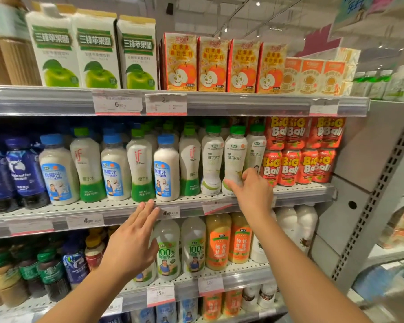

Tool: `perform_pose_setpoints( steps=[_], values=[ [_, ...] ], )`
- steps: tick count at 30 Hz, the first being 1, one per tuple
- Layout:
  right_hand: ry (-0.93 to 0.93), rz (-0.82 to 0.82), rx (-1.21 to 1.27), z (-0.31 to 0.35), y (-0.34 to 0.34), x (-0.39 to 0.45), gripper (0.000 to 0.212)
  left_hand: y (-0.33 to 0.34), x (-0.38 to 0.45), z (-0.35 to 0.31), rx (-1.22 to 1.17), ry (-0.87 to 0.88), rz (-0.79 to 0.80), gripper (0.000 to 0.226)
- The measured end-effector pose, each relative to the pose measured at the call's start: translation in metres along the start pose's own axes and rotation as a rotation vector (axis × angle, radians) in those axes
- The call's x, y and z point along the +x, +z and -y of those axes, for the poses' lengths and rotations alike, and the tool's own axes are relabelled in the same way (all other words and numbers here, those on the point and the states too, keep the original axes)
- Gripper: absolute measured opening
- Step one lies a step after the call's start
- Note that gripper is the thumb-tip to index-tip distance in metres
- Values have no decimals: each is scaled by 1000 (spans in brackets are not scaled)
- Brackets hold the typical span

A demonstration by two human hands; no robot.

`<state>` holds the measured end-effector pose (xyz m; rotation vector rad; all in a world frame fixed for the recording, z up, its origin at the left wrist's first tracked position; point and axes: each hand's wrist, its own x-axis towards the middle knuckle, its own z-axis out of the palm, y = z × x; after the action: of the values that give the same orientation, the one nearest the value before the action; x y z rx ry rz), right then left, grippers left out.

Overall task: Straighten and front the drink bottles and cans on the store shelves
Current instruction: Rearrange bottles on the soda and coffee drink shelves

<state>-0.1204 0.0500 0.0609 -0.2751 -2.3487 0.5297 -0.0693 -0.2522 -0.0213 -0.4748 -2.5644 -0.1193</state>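
- The store shelves (56,212) fill the view in stacked tiers, a grey perforated upright (373,197) closing them on the right.
- The top tier carries tall green-apple cartons (96,52) on the left and smaller red-apple juice boxes (212,65) beside them.
- The middle shelf holds the drink bottles: dark blue coffee bottles (25,171) at far left, then blue-capped coconut milk bottles (166,169) alternating with green-capped "if" bottles (140,166), then slim white coconut water bottles (211,159), then stacked red Big Ball cans (289,167).
- The lower shelf shows orange juice bottles (218,241) and clear "100%" coconut water bottles (168,250).
- The right hand (252,190) reaches to the middle shelf; its fingers (231,184) curl round the lower part of a slim white coconut water bottle (234,157), second from the right in its row, standing upright at the shelf front.
- The left hand (133,241) hovers before the shelf edge, fingers (147,207) straight, together and holding nothing, tips near a price tag (170,213).
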Motion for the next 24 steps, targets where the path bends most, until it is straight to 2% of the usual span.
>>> perform_pose_setpoints(
  steps=[8, 11, 13, 15, 19, 21, 24],
  values=[
    [-67, -28, -98, -5, 15, 0, 47, -4, 4, 0, 28, -14, 81, 80],
    [-63, -23, -117, -17, 21, -7, 47, -25, 13, -4, 16, -13, 104, 57],
    [-30, -23, -102, -24, 25, -9, 48, -50, 28, -14, -10, 12, 34, 34],
    [-9, -17, -85, -28, 29, -7, 50, -75, 50, -29, -40, 34, -71, 21],
    [-2, -22, 13, -33, 35, -5, 47, -103, 104, -70, -166, 60, -180, 33],
    [-17, -32, 64, -36, 40, -6, 44, -108, 132, -91, -264, 16, -187, 45],
    [-5, -28, 171, -39, 44, -5, 41, -105, 165, -109, -285, -78, -170, 61]
  ],
)
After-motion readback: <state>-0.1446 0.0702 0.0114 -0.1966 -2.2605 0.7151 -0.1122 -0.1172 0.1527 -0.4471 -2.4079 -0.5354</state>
